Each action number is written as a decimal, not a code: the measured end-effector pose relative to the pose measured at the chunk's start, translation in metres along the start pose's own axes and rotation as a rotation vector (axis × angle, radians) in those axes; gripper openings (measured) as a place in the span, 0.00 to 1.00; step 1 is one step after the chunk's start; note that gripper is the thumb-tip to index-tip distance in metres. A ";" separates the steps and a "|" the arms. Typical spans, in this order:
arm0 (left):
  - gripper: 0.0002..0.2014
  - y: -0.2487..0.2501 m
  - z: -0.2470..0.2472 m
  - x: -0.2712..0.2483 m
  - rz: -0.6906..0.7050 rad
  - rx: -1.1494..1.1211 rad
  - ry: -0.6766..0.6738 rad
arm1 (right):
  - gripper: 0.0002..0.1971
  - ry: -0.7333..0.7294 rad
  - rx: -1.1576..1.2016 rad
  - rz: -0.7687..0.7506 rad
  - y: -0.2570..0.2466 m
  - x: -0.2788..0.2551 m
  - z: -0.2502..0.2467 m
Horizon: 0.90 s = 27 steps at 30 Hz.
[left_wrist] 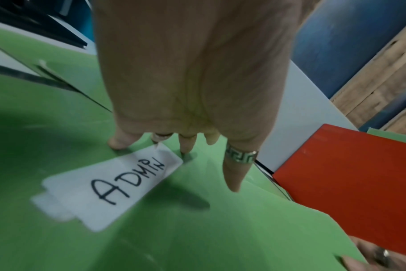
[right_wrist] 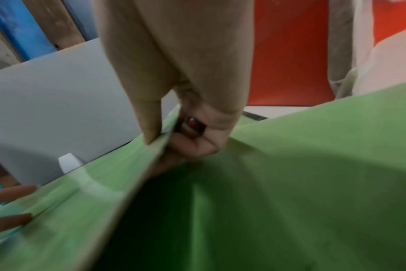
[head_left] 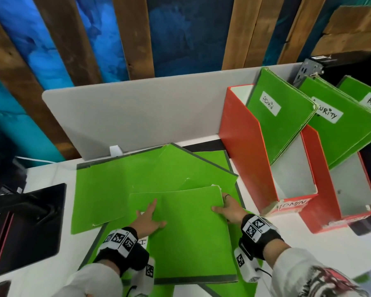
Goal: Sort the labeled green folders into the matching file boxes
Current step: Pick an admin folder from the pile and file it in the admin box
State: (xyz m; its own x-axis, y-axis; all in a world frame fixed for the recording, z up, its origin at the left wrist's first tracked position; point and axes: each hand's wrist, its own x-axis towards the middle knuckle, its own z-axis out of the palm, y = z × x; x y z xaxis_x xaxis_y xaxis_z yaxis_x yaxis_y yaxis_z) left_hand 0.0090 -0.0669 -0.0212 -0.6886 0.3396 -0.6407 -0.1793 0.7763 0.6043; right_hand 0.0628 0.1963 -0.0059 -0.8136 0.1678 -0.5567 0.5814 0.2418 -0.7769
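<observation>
A: Looking at the top folder (head_left: 189,234), lower centre of the head view, on the loose green pile (head_left: 120,185). It covers the pile's near right part.

B: Grip state?

A: Right hand (head_left: 231,207) pinches the folder's right edge. Right wrist view: thumb (right_wrist: 148,117) on top of the sheet, fingers (right_wrist: 192,144) curled under it, edge lifted off the sheet below. Left hand (head_left: 147,220) lies flat, fingers spread, pressing the folder's left part.

B: So the folder sits between the hands?

A: Yes. Left hand on its left half, right hand at its right edge, near the upper right corner.

B: Label?

A: Left wrist view shows a white label (left_wrist: 109,188) reading ADMIN right under the left hand's fingertips (left_wrist: 118,143). Can't tell for certain which sheet it's stuck to.

B: Boxes?

A: Right side of the head view. ADMIN file box (head_left: 251,159), red, just right of the pile, folders (head_left: 281,116) tagged ADMIN leaning in it. Next red box (head_left: 317,189) further right holds SECURITY folders (head_left: 343,133). Third set (head_left: 364,93) at the far right edge, tag cut off.

B: Gap between held folder and ADMIN box?

A: Near, not touching. Right hand is between them.

B: Anything else?

A: Grey divider panel (head_left: 137,112) behind the pile, white table (head_left: 308,249) underneath.
</observation>
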 end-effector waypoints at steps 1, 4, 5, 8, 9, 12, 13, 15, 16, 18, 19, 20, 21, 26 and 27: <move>0.45 0.000 -0.003 -0.002 0.020 -0.032 -0.011 | 0.25 -0.012 0.002 -0.005 -0.002 -0.003 -0.003; 0.43 -0.005 -0.019 -0.010 0.080 -0.216 0.070 | 0.32 -0.010 0.036 0.017 -0.001 -0.007 -0.014; 0.43 -0.008 -0.026 -0.012 0.099 -0.284 0.144 | 0.33 0.012 0.063 0.006 0.001 -0.008 -0.018; 0.39 -0.020 -0.045 -0.016 0.076 -0.418 0.406 | 0.31 0.108 0.220 -0.054 0.006 -0.014 -0.029; 0.37 -0.023 -0.051 -0.017 0.052 -0.448 0.490 | 0.28 0.134 0.298 -0.073 0.007 -0.017 -0.031; 0.36 -0.027 -0.064 -0.018 0.004 -0.603 0.649 | 0.26 0.204 0.492 -0.090 0.006 -0.021 -0.033; 0.37 -0.026 -0.065 -0.019 -0.004 -0.657 0.653 | 0.31 0.214 0.558 -0.085 0.005 -0.020 -0.031; 0.39 -0.021 -0.062 -0.017 -0.015 -0.763 0.598 | 0.37 0.211 0.672 -0.069 0.000 -0.019 -0.022; 0.39 -0.017 -0.059 -0.018 -0.017 -0.832 0.547 | 0.37 0.198 0.711 -0.057 -0.003 -0.019 -0.016; 0.36 -0.007 -0.053 -0.018 -0.006 -1.012 0.423 | 0.32 0.145 0.764 -0.052 -0.008 -0.017 -0.003; 0.33 -0.002 -0.051 -0.020 0.017 -1.103 0.368 | 0.30 0.124 0.790 -0.053 -0.009 -0.016 0.004; 0.31 0.001 -0.049 -0.020 0.044 -1.176 0.326 | 0.30 0.103 0.811 -0.046 -0.011 -0.017 0.011; 0.30 0.005 -0.048 -0.022 0.082 -1.225 0.285 | 0.31 0.084 0.844 -0.032 -0.011 -0.015 0.017; 0.28 0.004 -0.040 -0.020 0.266 -1.276 0.353 | 0.32 -0.033 0.833 0.008 -0.013 -0.021 0.042; 0.28 0.001 -0.041 -0.021 0.281 -1.256 0.394 | 0.30 -0.045 0.796 0.010 -0.012 -0.021 0.044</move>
State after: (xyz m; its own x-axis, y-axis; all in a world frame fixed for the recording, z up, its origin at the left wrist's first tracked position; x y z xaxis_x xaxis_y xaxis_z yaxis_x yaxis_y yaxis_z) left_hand -0.0059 -0.0951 0.0123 -0.9249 0.0666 -0.3744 -0.3710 -0.3747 0.8497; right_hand 0.0734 0.1478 0.0018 -0.8170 0.1238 -0.5632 0.4311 -0.5175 -0.7391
